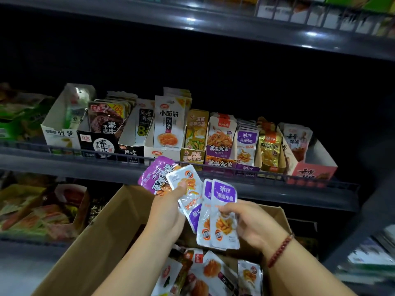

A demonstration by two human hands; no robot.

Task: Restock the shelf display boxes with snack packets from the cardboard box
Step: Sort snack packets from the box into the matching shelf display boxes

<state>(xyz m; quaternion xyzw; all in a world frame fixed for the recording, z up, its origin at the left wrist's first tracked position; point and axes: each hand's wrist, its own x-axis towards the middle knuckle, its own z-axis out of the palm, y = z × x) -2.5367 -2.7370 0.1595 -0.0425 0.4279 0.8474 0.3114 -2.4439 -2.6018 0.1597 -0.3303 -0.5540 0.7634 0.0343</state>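
Dark shelf (192,165) ahead with display boxes (245,150); below, over the cardboard box (102,238), my left hand (168,212) pinches fanned snack packets (188,193), while my right hand (254,223), palm-up, grips two purple-white packets (222,218).

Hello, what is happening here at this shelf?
A person is restocking snacks. The left hand grips purple and white foil packets; the right hand pinches two white-and-purple fish snack packets. Both hands are above the open brown cardboard box, before the shelf's matching purple display box.
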